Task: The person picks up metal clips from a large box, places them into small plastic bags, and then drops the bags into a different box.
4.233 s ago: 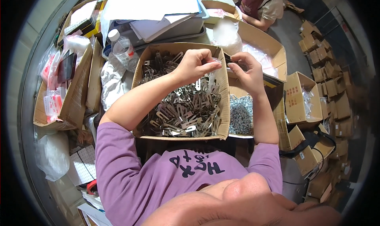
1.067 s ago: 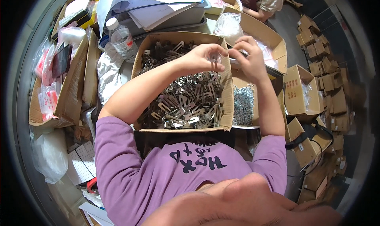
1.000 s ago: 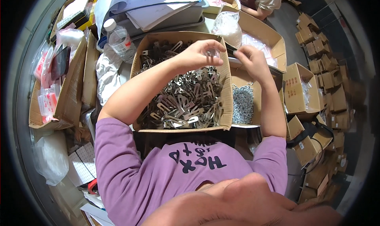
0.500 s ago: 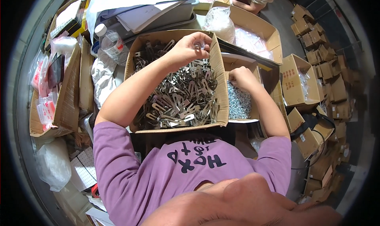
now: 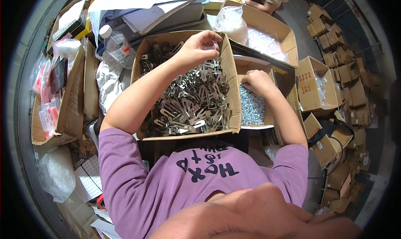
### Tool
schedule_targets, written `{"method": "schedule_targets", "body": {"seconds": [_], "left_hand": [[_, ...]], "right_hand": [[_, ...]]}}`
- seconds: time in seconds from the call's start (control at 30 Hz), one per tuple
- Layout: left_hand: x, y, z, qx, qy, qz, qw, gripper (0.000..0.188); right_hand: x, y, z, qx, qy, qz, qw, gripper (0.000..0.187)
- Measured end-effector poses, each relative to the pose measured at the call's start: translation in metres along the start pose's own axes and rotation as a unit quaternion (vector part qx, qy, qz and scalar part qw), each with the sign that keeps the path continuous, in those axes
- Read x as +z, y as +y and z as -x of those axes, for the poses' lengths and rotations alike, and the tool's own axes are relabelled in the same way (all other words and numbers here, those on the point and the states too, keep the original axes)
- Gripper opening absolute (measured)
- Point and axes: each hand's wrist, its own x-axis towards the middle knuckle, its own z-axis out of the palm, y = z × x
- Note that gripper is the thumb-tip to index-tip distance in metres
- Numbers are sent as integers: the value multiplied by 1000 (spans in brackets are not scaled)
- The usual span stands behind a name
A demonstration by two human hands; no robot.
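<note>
My left hand [image 5: 199,48] hovers over the far right corner of a cardboard box [image 5: 234,92] full of flat metal brackets with slots [image 5: 196,99]. Its thumb and fingers curl round a small clear plastic thing with a round rim [image 5: 211,47], mostly hidden by the fingers. To the right, my right hand [image 5: 260,82] reaches into a smaller box [image 5: 270,113] holding many small silvery screws [image 5: 252,107]. The fingertips are drawn together at the far edge of the screw heap; what lies between them is hidden.
A capped plastic bottle [image 5: 118,46] leans left of the bracket box. Papers [image 5: 146,15] cover a grey bin behind it. Beyond stands a carton of clear bags [image 5: 267,44]. A phone [image 5: 59,75] rests on the left carton. Another person's arm [image 5: 267,5] shows at the top.
My left hand has turned slightly, its fingers now covering more of the clear thing. The right hand's fingers have shifted a little above the screws.
</note>
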Motion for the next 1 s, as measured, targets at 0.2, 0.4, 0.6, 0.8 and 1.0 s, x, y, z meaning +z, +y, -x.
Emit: {"method": "schedule_targets", "body": {"seconds": [0.2, 0.4, 0.6, 0.8, 1.0], "left_hand": [[0, -4, -1, -15, -17, 2, 1000, 39], [1, -6, 0, -20, -24, -6, 999, 39], [1, -6, -2, -23, -21, -15, 999, 39], [4, -4, -1, -19, -12, -16, 1000, 39], [2, -7, -1, -11, -18, -18, 1000, 39]], "right_hand": [[11, 7, -4, -13, -3, 2, 1000, 10], [10, 24, -2, -17, 7, -85, 996, 14], [1, 22, 3, -1, -42, -122, 992, 15], [5, 22, -2, 1, -52, -81, 995, 14], [-4, 24, -1, 43, -46, -156, 986, 14]]}}
